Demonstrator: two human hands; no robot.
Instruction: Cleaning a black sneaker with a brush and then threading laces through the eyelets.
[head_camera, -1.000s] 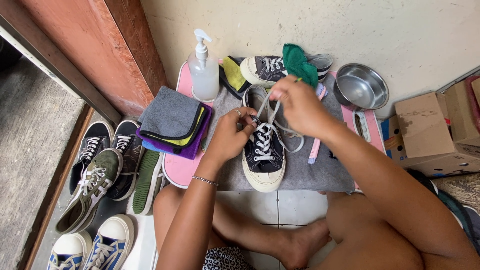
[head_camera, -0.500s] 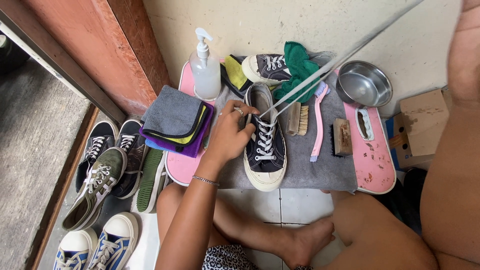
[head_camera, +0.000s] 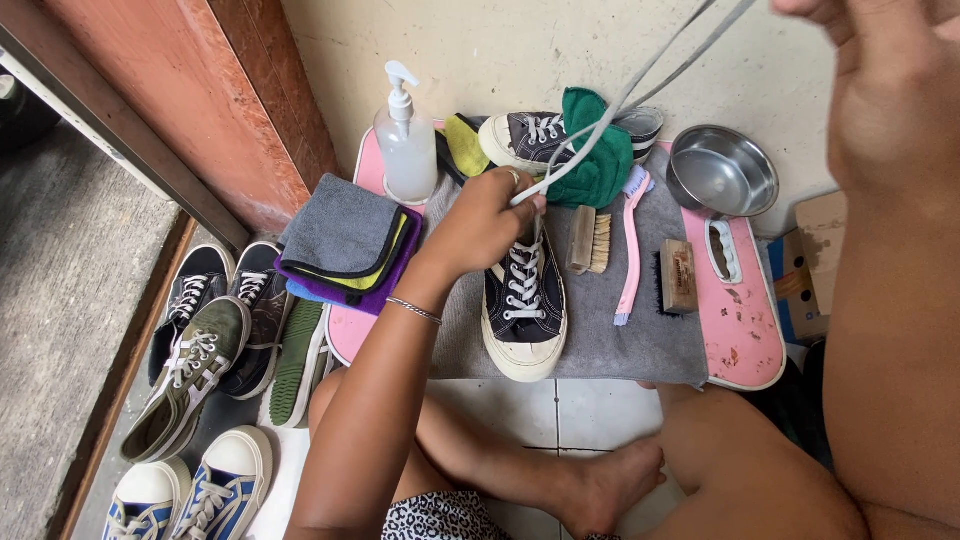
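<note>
L hand (head_camera: 485, 222) rests on the upper part of a black canvas sneaker (head_camera: 523, 300), fingers curled shut over the tongue end, pinching the white shoelace (head_camera: 610, 115) where it leaves the top eyelets. Sneaker lies toe toward the person on a grey mat (head_camera: 610, 330), directly under and just below the grip.

R hand (head_camera: 875, 70) is raised close to the camera, top R of view, well apart from the L. Lace runs taut up from the L hand's pinch toward it as 2 strands. Fingers look closed, but where the lace meets them is cut off by the frame edge; can't tell if it's gripped there.

Around the L grip:
- just R of it: wooden brush (head_camera: 590, 240), pink long-handled brush (head_camera: 632, 250), further R a small dark-bristle block brush (head_camera: 678, 277)
- beyond it, by the wall: 2nd black sneaker (head_camera: 525, 140) w/ green cloth (head_camera: 595, 165) against it, yellow cloth (head_camera: 465, 145)
- L of it: clear pump bottle (head_camera: 408, 150), folded stack of cloths, grey on top (head_camera: 345, 240)
- far R: steel bowl (head_camera: 722, 170) on pink board (head_camera: 745, 330)
- far L, on floor: row of other sneakers (head_camera: 200, 340), green, black, blue-striped.
</note>
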